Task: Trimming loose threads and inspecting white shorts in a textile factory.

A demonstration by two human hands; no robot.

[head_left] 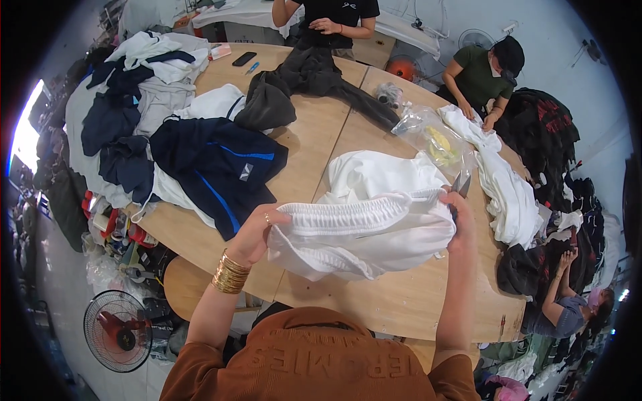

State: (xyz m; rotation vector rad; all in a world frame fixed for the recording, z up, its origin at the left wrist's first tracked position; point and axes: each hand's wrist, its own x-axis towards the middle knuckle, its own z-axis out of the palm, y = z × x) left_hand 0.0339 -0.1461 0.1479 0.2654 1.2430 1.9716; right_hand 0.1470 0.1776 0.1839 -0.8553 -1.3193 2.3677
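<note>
White elastic-waist pants (394, 247) are stretched between my two hands over the near side of the table, with the gathered waistband facing up. The rest of the white cloth lies bunched on the tabletop beyond. My left hand (257, 230), with gold bangles at its wrist, grips the left end of the waistband. At the other end, my right hand (463, 217) is closed on the waistband. It also holds small scissors (461, 184), whose metal blades point away from me; their handle is mostly hidden by the fingers.
Navy clothing (221, 164) is piled on the wooden table (314, 137) at left. Dark grey clothing (307, 73) lies at the far side, near a phone (245, 59). At right are a plastic bag (438, 140) and a co-worker (485, 73) handling white cloth. A fan (118, 331) stands lower left.
</note>
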